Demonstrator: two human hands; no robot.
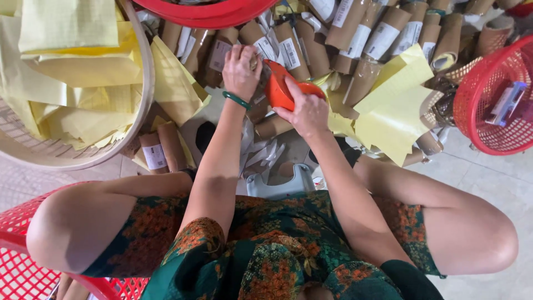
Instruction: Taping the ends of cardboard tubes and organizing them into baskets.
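Note:
My right hand (306, 112) grips an orange tape dispenser (279, 86) at the middle of the view. My left hand (241, 69), with a green bangle (237, 100) on its wrist, holds a small brown paper-wrapped roll (256, 62) against the dispenser's front. Both hands work close together above a heap of brown wrapped rolls (355, 39) with white labels. The part of the roll under my left palm is hidden.
A round woven tray (145, 78) of yellow paper sheets sits at the left. More yellow sheets (388, 111) lie at the right, beside a red mesh basket (483, 105). A red basin rim (211, 14) is at the top, a red basket (16, 266) by my left knee.

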